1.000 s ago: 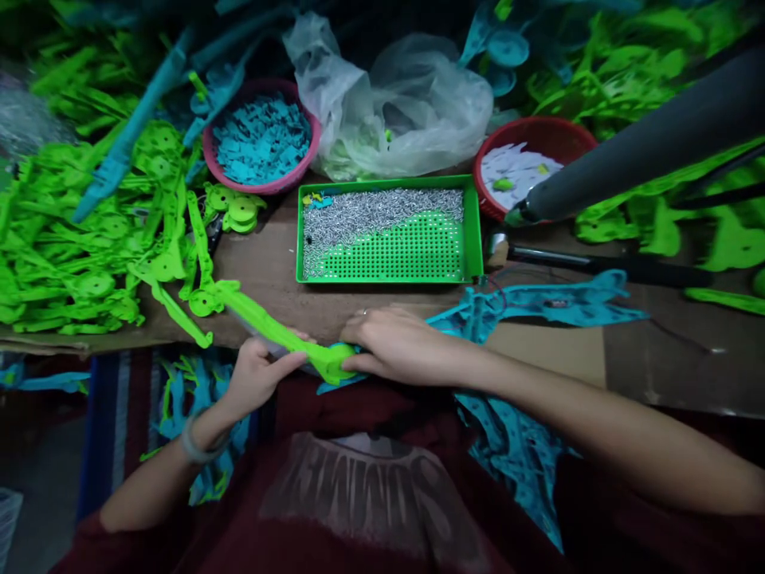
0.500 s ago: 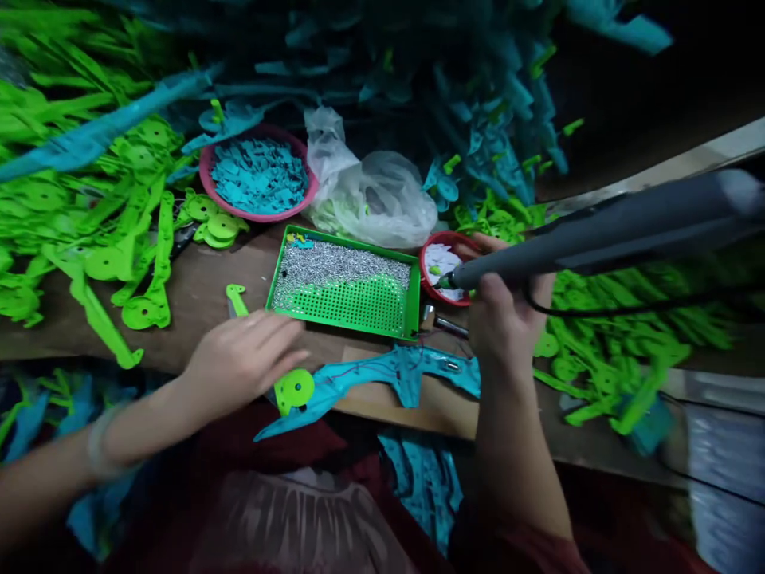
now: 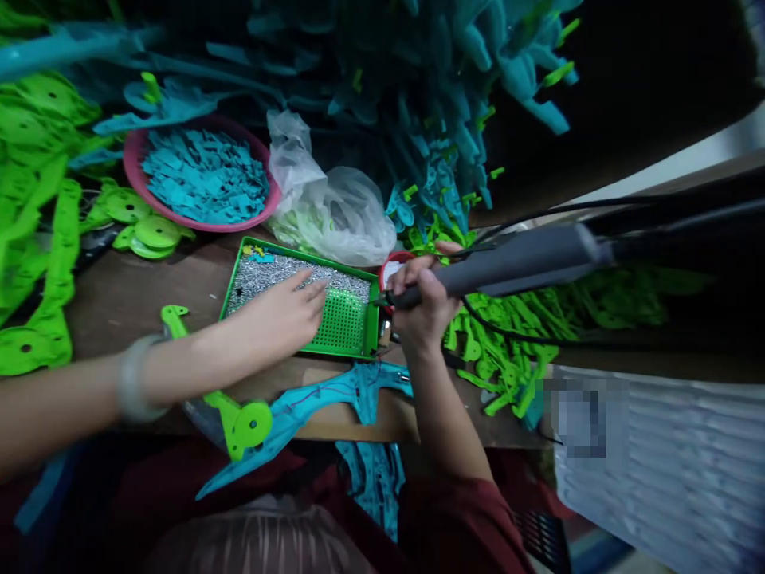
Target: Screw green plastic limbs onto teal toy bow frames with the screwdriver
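Observation:
My right hand (image 3: 423, 303) is wrapped round a dark grey electric screwdriver (image 3: 514, 259), whose tip points left at the right rim of a green tray (image 3: 371, 327). Small silvery screws (image 3: 268, 279) lie heaped in that tray. Over its lower left part reaches my left hand (image 3: 287, 315), fingers extended; nothing shows in them. A blue plastic piece (image 3: 340, 388) with thin wires lies in front of the tray. At its left end is a green part (image 3: 248, 426) with a round disc, partly behind my left forearm.
Behind the tray are a pink bowl (image 3: 135, 163) of blue pieces and a clear plastic bag (image 3: 352, 219). A red bowl (image 3: 386, 271) is partly hidden by my right hand. Green parts (image 3: 496, 343) pile up at the right, more at the left.
My left hand has moved right and forward, from the tray's front left corner to over the tray. The screwdriver tip has shifted from the red bowl to the tray's right rim. The view has shifted.

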A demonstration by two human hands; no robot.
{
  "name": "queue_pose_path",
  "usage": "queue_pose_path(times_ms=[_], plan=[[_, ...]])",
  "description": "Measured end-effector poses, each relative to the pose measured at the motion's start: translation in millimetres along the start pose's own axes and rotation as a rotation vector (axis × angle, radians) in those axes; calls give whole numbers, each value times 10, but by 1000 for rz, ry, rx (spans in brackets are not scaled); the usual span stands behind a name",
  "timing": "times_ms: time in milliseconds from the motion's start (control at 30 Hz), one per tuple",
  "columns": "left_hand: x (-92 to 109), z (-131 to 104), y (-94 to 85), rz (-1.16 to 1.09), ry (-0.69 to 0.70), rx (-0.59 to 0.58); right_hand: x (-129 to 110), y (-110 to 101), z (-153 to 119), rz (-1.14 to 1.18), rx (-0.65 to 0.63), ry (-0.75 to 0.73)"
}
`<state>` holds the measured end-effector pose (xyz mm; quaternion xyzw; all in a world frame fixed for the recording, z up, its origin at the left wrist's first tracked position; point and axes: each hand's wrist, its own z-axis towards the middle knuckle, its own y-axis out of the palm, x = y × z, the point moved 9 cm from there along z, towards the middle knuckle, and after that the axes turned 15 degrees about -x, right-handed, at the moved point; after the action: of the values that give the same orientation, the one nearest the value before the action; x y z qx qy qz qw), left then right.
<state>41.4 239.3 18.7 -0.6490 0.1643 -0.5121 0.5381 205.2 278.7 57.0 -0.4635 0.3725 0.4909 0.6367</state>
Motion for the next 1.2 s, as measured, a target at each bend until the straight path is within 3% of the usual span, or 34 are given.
queue_pose_path(times_ms=[167, 267, 367, 567, 733, 933, 1000, 1100, 1167, 1200], plan=[[458, -981, -159, 77, 176, 95, 399, 167, -57, -39, 45, 67], [577, -1499, 57, 146, 244, 41, 478, 197, -84, -56, 24, 68], [612, -1777, 281, 217, 288, 31, 477, 207, -85, -59, 8, 51], [612, -1714, 440, 209, 260, 2, 453, 199, -67, -149, 57, 97], [616, -1537, 516, 213, 153, 22, 462, 210, -88, -39, 75, 89], [738, -1316, 620, 120, 161, 72, 476, 225, -40, -24, 90, 68], [746, -1294, 626, 95, 150, 92, 317, 216, -46, -26, 112, 23], [733, -1311, 623, 30, 117, 145, -167, 203, -280, 20, 128, -101], [717, -1336, 629, -32, 98, 197, -492, 280, -579, 96, 19, -113], [698, -1347, 639, -83, 89, 221, -576, 399, -752, 111, -123, -33]])
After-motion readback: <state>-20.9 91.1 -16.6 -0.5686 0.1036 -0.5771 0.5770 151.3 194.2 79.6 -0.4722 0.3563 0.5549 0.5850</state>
